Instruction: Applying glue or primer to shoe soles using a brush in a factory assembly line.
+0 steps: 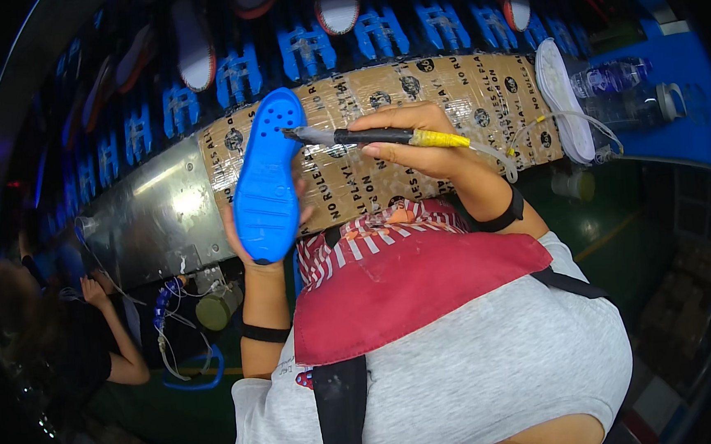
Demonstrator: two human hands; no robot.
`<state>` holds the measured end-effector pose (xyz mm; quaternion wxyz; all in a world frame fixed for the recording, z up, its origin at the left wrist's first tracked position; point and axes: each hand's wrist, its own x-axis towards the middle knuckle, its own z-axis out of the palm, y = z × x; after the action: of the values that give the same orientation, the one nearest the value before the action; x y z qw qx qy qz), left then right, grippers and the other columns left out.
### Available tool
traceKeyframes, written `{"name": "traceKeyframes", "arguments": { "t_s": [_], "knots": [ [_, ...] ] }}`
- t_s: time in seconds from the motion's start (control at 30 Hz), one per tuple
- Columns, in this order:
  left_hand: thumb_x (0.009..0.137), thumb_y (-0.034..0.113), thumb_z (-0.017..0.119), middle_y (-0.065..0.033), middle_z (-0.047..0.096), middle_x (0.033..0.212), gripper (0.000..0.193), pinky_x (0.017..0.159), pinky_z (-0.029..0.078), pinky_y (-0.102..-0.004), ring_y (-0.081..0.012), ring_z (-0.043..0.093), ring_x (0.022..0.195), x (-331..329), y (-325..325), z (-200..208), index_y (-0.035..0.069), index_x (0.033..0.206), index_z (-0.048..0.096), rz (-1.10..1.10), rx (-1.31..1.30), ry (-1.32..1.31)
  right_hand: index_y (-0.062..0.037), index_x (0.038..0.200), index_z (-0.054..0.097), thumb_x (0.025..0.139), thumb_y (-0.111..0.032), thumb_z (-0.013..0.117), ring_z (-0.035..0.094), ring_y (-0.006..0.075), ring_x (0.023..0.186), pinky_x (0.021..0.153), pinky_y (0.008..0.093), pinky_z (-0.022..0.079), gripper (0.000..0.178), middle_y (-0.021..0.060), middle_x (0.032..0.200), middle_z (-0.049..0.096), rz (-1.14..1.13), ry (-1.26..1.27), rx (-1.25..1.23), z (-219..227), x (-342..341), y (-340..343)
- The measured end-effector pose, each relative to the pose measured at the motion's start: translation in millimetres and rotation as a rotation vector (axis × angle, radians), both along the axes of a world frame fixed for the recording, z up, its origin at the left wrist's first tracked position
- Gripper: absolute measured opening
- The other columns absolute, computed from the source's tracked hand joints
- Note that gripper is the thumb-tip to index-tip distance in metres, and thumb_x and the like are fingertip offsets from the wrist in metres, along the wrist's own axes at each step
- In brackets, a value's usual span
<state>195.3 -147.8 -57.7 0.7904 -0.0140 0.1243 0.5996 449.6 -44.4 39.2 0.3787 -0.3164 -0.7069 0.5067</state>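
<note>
Blue sole (pixel 264 187) and brush (pixel 376 136) above cardboard (pixel 362 193)
Open cardboard runs from the one blue sole, near the left end, to one white sole (pixel 560 109) at the right edge; left hand (pixel 232 232) palm-up beneath, fingers clamped on the blue sole's sides; right hand (pixel 424 116) pinches the one brush, tip at the perforated end

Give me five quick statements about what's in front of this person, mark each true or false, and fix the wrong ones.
1. The left hand holds a blue sole. True.
2. The right hand grips a brush with a black handle. True.
3. The blue sole has no holes. False: small round holes cluster near its far end.
4. Brown printed cardboard lies beneath the brush. True.
5. The person's apron is plain green. False: the apron is red, with a striped part.
</note>
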Motion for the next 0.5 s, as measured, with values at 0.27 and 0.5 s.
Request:
{"name": "traceKeyframes", "arguments": {
  "t_s": [0.27, 0.5],
  "knots": [
    [0.08, 0.066, 0.032, -0.0255, 0.041, 0.127, 0.082, 0.071, 0.05, -0.0532, -0.0427, 0.049, 0.106, 38, 3, 1, 0.005, 0.135, 0.03, -0.118, -0.101, -0.069, -0.0016, 0.097, 0.066, 0.074, -0.007, 0.067, 0.058, 0.0078, 0.06, 0.052, 0.0199, 0.043, 0.024, 0.0057, 0.072, 0.064, -0.097, -0.016, -0.127, 17, -18, -13],
    [0.079, 0.068, 0.029, -0.0101, 0.043, 0.131, 0.076, 0.087, 0.044, -0.0492, -0.032, 0.046, 0.115, 65, 24, 26, 0.015, 0.133, 0.037, 0.076, -0.074, 0.39, -0.0047, 0.088, 0.065, 0.067, -0.011, 0.068, 0.062, 0.0239, 0.065, 0.059, 0.0309, 0.048, 0.022, 0.0104, 0.073, 0.064, -0.266, -0.206, 0.549, 24, -56, -5]
  ]
}}
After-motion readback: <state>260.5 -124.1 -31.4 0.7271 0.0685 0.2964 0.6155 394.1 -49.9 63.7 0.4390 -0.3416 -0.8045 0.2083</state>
